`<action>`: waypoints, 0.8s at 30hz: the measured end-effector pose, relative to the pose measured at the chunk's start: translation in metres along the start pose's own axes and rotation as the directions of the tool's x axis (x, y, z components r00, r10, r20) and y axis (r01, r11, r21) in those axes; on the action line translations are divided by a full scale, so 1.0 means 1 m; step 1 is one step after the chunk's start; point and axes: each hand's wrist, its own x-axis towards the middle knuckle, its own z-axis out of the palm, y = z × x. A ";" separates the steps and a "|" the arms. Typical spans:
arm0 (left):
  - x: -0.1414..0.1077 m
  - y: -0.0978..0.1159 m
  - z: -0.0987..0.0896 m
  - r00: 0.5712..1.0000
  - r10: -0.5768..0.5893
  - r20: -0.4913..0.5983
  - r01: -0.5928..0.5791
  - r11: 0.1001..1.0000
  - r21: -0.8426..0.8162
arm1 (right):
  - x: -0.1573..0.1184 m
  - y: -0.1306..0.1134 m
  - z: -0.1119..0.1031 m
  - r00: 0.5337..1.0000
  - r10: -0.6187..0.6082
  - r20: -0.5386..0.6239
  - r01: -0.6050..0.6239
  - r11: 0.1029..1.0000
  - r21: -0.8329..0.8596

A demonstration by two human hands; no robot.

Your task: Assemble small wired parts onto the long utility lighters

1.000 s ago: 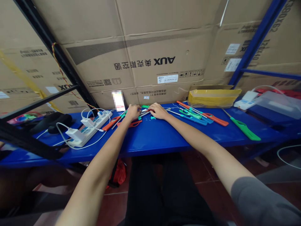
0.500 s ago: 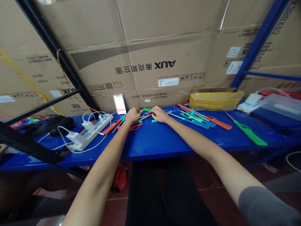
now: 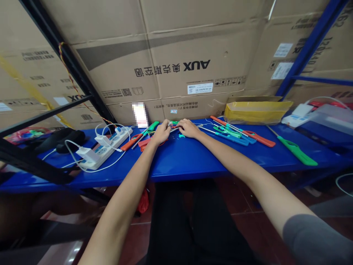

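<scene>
The bare left hand (image 3: 163, 133) now sits nearer the bare right hand (image 3: 188, 129), exposing an elongated green plastic handle (image 3: 153, 127), suggesting close two-handed work. Fingers: partly curled; grip indeterminable.

Both arms stretch well forward, the left arm (image 3: 129, 189) and the right arm (image 3: 234, 158) slanting inward until the hands are close together. I see the left hand (image 3: 162, 133) curled, and the right hand (image 3: 189, 129) palm down, its fingers (image 3: 181, 124) bent; I can't tell how tightly either closes.
</scene>
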 end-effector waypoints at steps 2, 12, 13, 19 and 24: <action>0.000 -0.003 0.003 0.999 -0.006 0.043 0.008 0.999 -0.046 | 0.000 0.001 0.000 1.000 -0.002 0.005 0.002 1.000 0.001; -0.005 0.010 -0.006 0.999 -0.035 0.040 0.035 0.999 0.000 | 0.000 -0.005 -0.004 0.999 0.012 0.032 -0.011 1.000 -0.023; -0.006 0.013 -0.006 0.999 -0.032 0.037 0.032 0.999 0.014 | 0.000 -0.005 -0.004 0.999 0.013 0.034 -0.012 1.000 -0.024; -0.011 0.026 -0.005 1.000 -0.011 0.019 0.010 0.998 0.064 | -0.001 -0.006 -0.004 0.999 -0.006 0.032 0.006 1.000 -0.027; -0.012 0.029 -0.005 1.000 0.014 0.011 -0.015 0.995 0.101 | 0.000 -0.005 -0.002 1.000 -0.011 0.019 0.011 0.999 -0.040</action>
